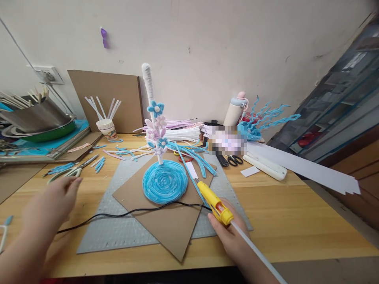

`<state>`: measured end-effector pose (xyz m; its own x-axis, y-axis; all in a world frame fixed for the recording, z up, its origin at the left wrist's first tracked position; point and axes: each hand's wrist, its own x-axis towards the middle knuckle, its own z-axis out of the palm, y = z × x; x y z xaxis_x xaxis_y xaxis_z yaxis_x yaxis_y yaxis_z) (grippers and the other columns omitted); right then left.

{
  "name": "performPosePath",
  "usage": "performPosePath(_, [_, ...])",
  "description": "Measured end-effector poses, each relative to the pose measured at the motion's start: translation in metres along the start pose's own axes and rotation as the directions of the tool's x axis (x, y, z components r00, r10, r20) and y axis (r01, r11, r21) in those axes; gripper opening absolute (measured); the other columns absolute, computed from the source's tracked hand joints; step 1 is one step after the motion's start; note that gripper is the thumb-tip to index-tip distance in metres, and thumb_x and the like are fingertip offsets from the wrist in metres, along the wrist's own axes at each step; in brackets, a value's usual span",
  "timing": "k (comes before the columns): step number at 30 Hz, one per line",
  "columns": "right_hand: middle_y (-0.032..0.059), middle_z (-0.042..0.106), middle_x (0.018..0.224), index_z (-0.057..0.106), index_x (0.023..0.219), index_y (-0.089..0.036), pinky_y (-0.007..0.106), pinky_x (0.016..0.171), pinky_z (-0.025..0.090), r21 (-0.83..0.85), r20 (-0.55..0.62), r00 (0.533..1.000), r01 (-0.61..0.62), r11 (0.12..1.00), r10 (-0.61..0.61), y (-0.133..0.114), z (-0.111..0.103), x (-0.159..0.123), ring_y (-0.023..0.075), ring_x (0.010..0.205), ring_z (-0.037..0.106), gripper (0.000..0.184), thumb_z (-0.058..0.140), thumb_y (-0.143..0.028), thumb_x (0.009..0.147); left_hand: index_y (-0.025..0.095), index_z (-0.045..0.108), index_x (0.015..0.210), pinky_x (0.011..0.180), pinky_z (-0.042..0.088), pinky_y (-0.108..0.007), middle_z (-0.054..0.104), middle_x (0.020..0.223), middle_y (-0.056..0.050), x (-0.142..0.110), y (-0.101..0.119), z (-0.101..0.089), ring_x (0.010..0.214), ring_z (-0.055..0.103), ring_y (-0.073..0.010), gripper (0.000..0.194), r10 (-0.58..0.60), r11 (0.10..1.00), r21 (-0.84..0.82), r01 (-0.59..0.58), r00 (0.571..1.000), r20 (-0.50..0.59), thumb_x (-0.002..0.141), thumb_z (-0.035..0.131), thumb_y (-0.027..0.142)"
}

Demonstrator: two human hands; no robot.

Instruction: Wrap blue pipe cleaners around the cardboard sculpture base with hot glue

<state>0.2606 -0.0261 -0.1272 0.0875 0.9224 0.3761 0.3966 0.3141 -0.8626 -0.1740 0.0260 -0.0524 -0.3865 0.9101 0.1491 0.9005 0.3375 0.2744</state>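
Right hand (229,230) grips yellow glue gun (215,202), left hand's (55,201) grip cannot be told; wooden table (278,221), pale wall (192,75).
Coiled blue disc (165,182); white stem (148,83), blue and pink flowers (156,109).

Bare wood lies open on the near right of the table (284,221), offering a low path in from that side. At center, a black cord (115,215) runs across the cardboard sheet (168,232), and a flower-covered stem (152,102) rises above the blue disc (165,181), blocking any straight sweep. Paper cup (106,129), pipe-cleaner bundles (183,132) and bottle (235,110) crowd the far edge.
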Motion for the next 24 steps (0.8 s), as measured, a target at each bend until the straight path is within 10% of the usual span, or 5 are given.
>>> performPosePath(3, [0.0077,0.070,0.099,0.065,0.103,-0.022,0.033,0.080,0.057,0.000,0.003,1.000,-0.012,1.000,0.012,0.002,0.001,-0.001,0.0251,0.092,0.067,0.019,0.063,-0.031,0.086,0.018,0.054,0.117,0.099,0.043,-0.043,0.062,0.117,-0.012,-0.011,0.048,0.022,0.113,0.056,-0.0280,0.044,0.306,0.951,-0.057,-0.303,0.949,0.069,0.093,0.031,0.047])
performPosePath(6, [0.0083,0.070,0.103,0.066,0.104,-0.023,0.035,0.082,0.056,0.020,-0.008,0.998,-0.054,0.998,0.055,0.003,0.003,-0.003,0.0266,0.096,0.067,0.022,0.064,-0.035,0.086,0.030,0.050,0.133,0.111,0.036,-0.040,0.049,0.143,-0.005,-0.019,0.085,0.042,0.132,0.046,-0.0267,0.059,0.583,0.812,-0.131,-0.568,0.788,0.197,0.082,0.054,0.060])
performPosePath(12, [0.0109,0.071,0.099,0.066,0.108,-0.021,0.038,0.072,0.056,0.120,-0.028,0.961,-0.269,0.956,0.274,0.011,0.005,-0.012,0.0288,0.087,0.067,0.037,0.068,-0.047,0.082,0.038,0.036,0.145,0.113,0.028,-0.057,0.030,0.158,-0.008,-0.018,0.107,0.058,0.143,0.032,-0.0383,0.090,0.728,0.678,-0.159,-0.717,0.627,0.276,0.068,0.073,0.063])
performPosePath(18, [0.0107,0.073,0.097,0.069,0.106,-0.018,0.041,0.082,0.055,0.463,0.204,0.862,-0.502,0.731,0.464,-0.007,0.004,0.004,0.0246,0.085,0.069,0.041,0.073,-0.049,0.080,0.029,0.039,0.143,0.115,0.026,-0.052,0.040,0.152,-0.011,-0.010,0.111,0.065,0.139,0.038,-0.0354,0.098,0.760,0.644,-0.154,-0.749,0.604,0.240,0.060,0.077,0.064])
performPosePath(24, [0.0054,0.073,0.104,0.073,0.097,-0.020,0.036,0.093,0.051,0.730,0.452,0.757,-0.618,0.292,0.472,-0.039,0.017,0.051,0.0236,0.106,0.067,0.030,0.083,-0.034,0.072,0.017,0.046,0.128,0.106,0.039,-0.053,0.051,0.140,-0.019,-0.011,0.108,0.073,0.128,0.048,-0.0398,0.096,0.696,0.717,-0.152,-0.680,0.695,0.180,0.051,0.080,0.062])
